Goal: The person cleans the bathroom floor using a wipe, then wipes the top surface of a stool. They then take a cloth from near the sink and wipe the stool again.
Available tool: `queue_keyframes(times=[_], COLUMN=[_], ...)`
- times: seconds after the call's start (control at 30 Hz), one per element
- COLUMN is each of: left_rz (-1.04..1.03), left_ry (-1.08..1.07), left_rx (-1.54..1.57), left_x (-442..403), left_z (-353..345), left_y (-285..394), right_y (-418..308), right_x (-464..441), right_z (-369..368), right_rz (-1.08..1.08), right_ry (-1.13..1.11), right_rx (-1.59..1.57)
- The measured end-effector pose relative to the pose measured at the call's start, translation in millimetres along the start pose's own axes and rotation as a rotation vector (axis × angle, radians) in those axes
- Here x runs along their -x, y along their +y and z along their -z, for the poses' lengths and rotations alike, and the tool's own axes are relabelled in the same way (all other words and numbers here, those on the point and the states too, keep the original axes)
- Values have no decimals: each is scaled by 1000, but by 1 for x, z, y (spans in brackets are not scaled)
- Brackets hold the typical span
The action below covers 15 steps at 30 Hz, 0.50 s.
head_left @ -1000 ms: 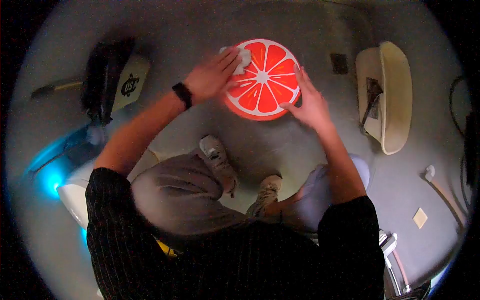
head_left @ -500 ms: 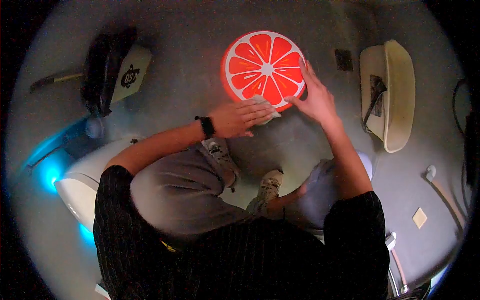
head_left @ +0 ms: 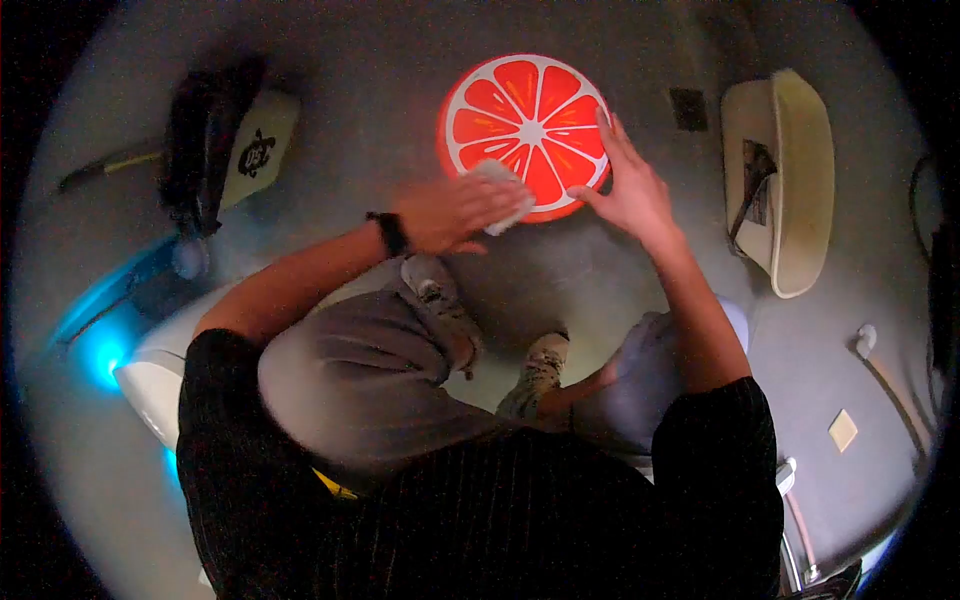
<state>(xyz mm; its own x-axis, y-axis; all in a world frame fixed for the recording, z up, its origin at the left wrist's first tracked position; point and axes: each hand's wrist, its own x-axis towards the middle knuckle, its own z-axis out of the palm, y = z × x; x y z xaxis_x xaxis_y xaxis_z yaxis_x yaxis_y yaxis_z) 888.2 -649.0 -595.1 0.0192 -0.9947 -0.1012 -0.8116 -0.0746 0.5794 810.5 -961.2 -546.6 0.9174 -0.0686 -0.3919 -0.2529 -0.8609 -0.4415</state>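
Observation:
A round, thick-edged red thing printed like a grapefruit slice (head_left: 531, 131) sits on the floor in front of me in the head view. My left hand (head_left: 460, 212), blurred by motion, presses a folded white cloth (head_left: 512, 203) against its lower-left edge. The fingers lie over the cloth and cover part of it. My right hand (head_left: 632, 190) grips the right rim, fingers along the side and thumb at the lower right. A black watch band (head_left: 388, 234) circles my left wrist.
At the right lies a cream curved panel (head_left: 803, 190) with a dark strap. A black bag-like thing (head_left: 205, 140) leans by a pale board (head_left: 262, 148) at the left. Below it, a white rounded device (head_left: 150, 390) glows blue. My shoes (head_left: 545, 365) stand close below the round thing.
My left hand has slid left and slightly up with the cloth, uncovering some of the lower edge. My right hand keeps its hold on the rim.

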Motion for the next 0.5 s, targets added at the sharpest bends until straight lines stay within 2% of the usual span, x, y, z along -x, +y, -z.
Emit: queue_keyframes(times=[0.07, 0.17, 0.2, 0.23, 0.3, 0.33, 0.4, 0.5], left_rz=[-119, -119, -26, -28, 80, 81, 253, 154], left_ry=[62, 30, -3, -8, 54, 47, 85, 66], left_rx=[-7, 49, 78, 81, -119, -115, -179, -50], left_x=[-30, -15, -1, 13, 31, 31, 27, 13], left_z=[-12, 13, 23, 34, 54, 51, 45, 14], left_y=[10, -5, -15, -28, -50, -46, -31, 13], right_y=[-3, -5, -5, -5, -4, -4, -3, -3], right_x=[-3, -2, -1, 1, 0, 1, 0, 0], right_z=[0, 5, 4, 3, 3, 1, -1, 4], right_rz=[28, 31, 17, 0, -13, -20, -11, -11], right_ry=[3, -8, 1, 11, 9, -2, 6, 33], right_rx=[5, -34, -31, -29, -39, -45, -42, -39])
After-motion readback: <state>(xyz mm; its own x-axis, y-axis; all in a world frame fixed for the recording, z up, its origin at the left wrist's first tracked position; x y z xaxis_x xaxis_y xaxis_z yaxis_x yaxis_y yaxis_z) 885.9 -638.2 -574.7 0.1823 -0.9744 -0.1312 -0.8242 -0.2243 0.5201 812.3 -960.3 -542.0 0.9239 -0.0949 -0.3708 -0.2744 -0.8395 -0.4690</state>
